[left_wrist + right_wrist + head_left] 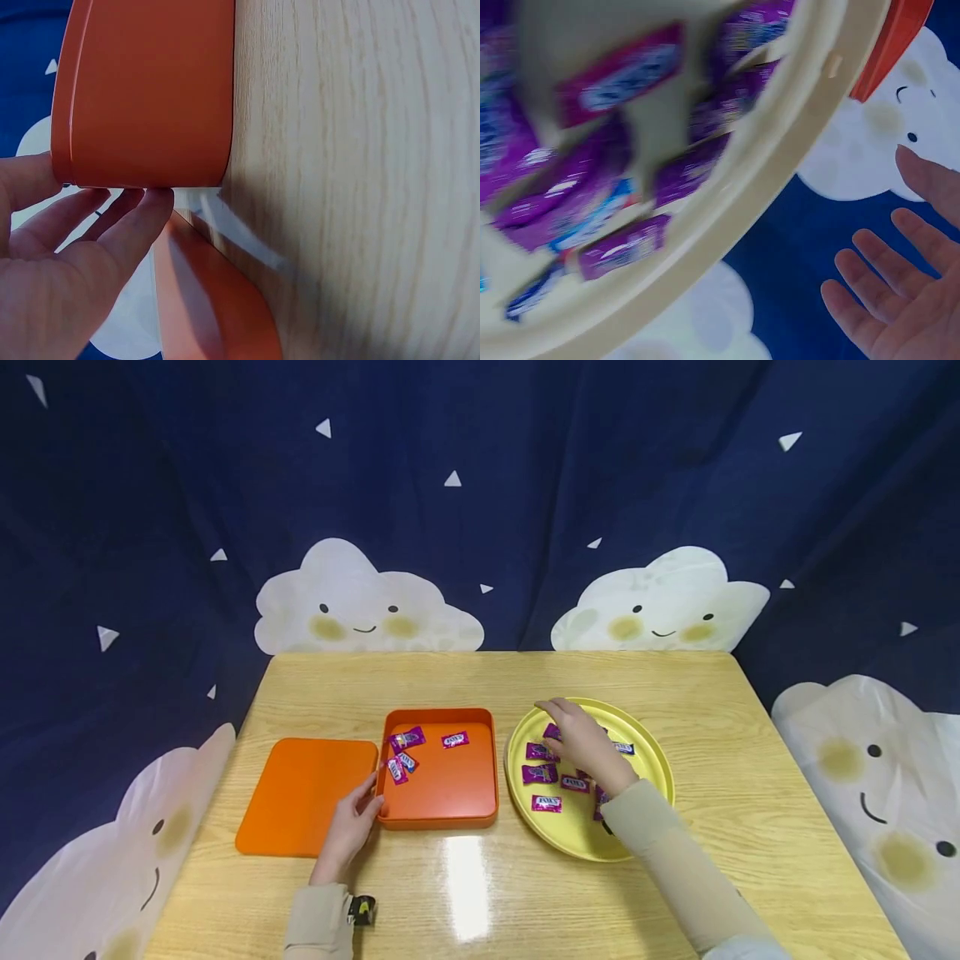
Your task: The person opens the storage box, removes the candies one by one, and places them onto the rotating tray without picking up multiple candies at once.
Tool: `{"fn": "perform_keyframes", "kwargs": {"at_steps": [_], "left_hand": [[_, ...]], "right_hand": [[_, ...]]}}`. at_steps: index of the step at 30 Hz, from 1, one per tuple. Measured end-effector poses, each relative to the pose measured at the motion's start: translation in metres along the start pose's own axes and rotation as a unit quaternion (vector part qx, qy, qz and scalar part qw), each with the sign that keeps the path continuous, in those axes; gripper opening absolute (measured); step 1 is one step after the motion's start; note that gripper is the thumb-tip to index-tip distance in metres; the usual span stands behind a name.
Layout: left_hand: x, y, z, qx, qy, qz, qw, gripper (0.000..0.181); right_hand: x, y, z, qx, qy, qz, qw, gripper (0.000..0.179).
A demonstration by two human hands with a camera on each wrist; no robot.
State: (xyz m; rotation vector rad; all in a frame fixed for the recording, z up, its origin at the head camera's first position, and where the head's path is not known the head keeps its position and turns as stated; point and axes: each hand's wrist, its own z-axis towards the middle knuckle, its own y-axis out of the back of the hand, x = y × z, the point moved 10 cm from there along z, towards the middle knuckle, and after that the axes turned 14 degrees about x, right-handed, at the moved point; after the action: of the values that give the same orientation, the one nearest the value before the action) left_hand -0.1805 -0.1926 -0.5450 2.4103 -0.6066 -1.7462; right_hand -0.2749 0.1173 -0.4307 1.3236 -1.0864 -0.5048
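My left hand (351, 823) touches the left wall of an orange-red square box (442, 800) with extended fingers; in the left wrist view, the fingertips (161, 201) rest against that wall. Inside the box lie several wrapped candies (454, 740), mostly near its left side. On the right, a round yellow tray (570, 842) carries several purple, pink and blue wrapped candies (546, 803). Above the tray my right hand (588, 747) hovers with fingers spread and nothing visible in them. The right wrist view shows its palm (911, 300) bare, and the hand and sleeve hide some candies in the head view.
A flat orange lid (288, 797) lies on the wooden table (360, 681) left of the box, close beside it. Behind the table hangs a dark blue curtain (517, 510) with cloud pictures. A dark band (362, 910) sits at the left wrist.
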Motion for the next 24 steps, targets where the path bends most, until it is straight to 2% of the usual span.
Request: {"fn": "perform_keyframes", "kwargs": {"at_steps": [4, 9, 16, 24], "left_hand": [[-0.001, -0.001, 0.000, 0.002, -0.003, -0.001, 1.0000, 0.049], [-0.001, -0.001, 0.000, 0.003, -0.003, -0.006, 1.0000, 0.049], [0.000, -0.001, 0.001, 0.002, -0.005, -0.005, 1.0000, 0.049], [0.000, -0.001, 0.001, 0.004, 0.000, -0.007, 1.0000, 0.049]], "right_hand": [[0.017, 0.001, 0.021, 0.003, 0.023, -0.014, 0.9996, 0.060], [0.038, -0.009, 0.044, 0.022, 0.043, -0.028, 0.9984, 0.062], [0.062, -0.036, 0.072, 0.085, 0.043, -0.050, 0.9942, 0.065], [0.091, -0.060, 0.091, 0.124, 0.071, -0.095, 0.9853, 0.060]]}}
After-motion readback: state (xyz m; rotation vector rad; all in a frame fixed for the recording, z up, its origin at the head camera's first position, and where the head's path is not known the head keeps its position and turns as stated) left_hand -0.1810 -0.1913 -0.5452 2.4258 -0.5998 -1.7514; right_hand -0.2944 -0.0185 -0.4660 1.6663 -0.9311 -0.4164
